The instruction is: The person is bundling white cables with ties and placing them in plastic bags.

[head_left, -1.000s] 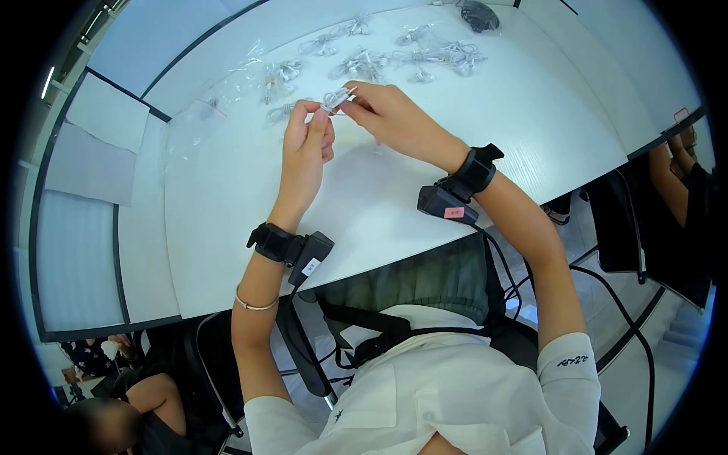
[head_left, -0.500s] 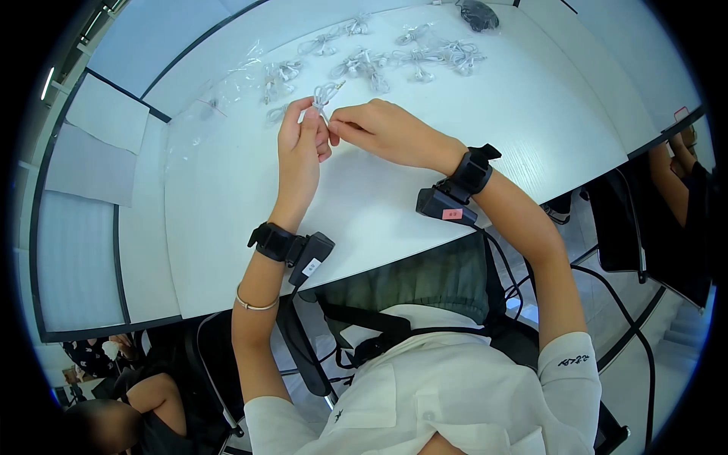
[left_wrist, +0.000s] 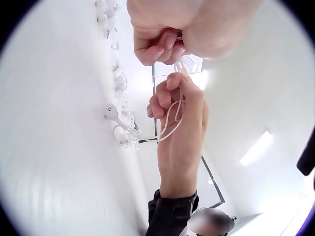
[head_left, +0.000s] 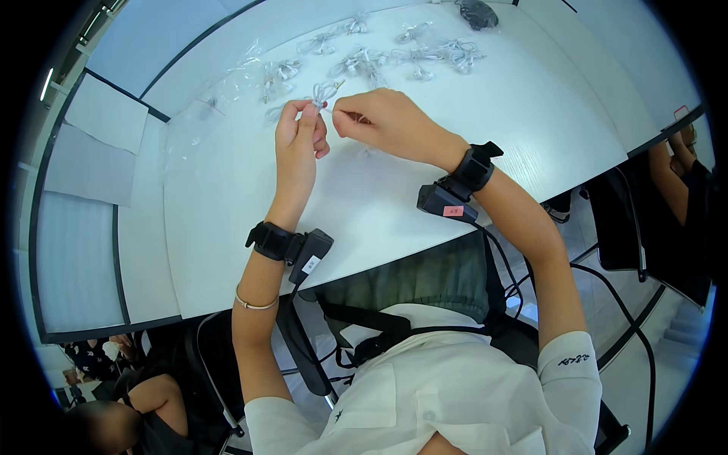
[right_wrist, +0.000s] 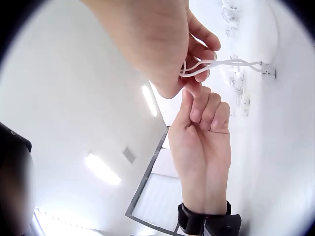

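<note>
In the head view my left hand pinches a coiled white earphone cable between thumb and forefinger. Its coil stands up beyond the fingertips, with the plug pointing up and away. Close on the right, my right hand pinches a strand of the same cord, fingers curled. Thin loops of it trail from the right hand in both wrist views, and an earbud dangles at the end, low over the table.
Several coiled earphones in white lie across the back of the table. Clear plastic bags lie at the back left, and a dark pouch at the back right. Upright panels edge the table.
The right hand has moved from the upper end of the coil to below it, then slightly up and right, drawing the cord. The coil's plug end has tilted more upright in the left hand.
</note>
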A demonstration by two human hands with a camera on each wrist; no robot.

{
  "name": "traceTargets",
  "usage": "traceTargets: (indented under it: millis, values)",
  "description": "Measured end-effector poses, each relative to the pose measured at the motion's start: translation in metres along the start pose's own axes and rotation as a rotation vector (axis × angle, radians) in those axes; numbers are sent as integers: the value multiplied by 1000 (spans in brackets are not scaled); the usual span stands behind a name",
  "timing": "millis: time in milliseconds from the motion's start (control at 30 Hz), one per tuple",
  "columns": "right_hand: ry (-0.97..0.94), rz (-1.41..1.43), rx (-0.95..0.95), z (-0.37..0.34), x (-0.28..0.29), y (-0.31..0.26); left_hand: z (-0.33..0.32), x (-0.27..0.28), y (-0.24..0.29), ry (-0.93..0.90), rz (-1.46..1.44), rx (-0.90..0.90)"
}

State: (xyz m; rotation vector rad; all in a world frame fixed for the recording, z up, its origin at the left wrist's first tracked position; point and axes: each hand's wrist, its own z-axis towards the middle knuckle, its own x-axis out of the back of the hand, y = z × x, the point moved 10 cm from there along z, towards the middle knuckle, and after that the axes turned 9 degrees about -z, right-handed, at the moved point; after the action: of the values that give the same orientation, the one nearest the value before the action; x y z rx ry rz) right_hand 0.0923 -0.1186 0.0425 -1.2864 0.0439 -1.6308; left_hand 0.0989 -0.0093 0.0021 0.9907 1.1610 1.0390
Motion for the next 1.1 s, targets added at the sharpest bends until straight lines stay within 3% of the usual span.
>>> traceTargets:
  millis: [433, 633, 733, 867, 1100]
  values:
    - [90, -133, 89, 0, 11, -10, -1, -3, 1, -12, 98, -19]
    - [22, -144, 11, 0, 5, 3, 0, 0, 4, -33, 518, -39]
    - [5, -69, -14, 1, 1, 10, -1, -8, -1, -125, 690, -89]
    - [1, 38, -97, 2, 7, 15, -8, -24, -3, -288, 701, -40]
    - [13, 51, -141, 4, 8, 29, -14, -36, 4, -411, 606, -160]
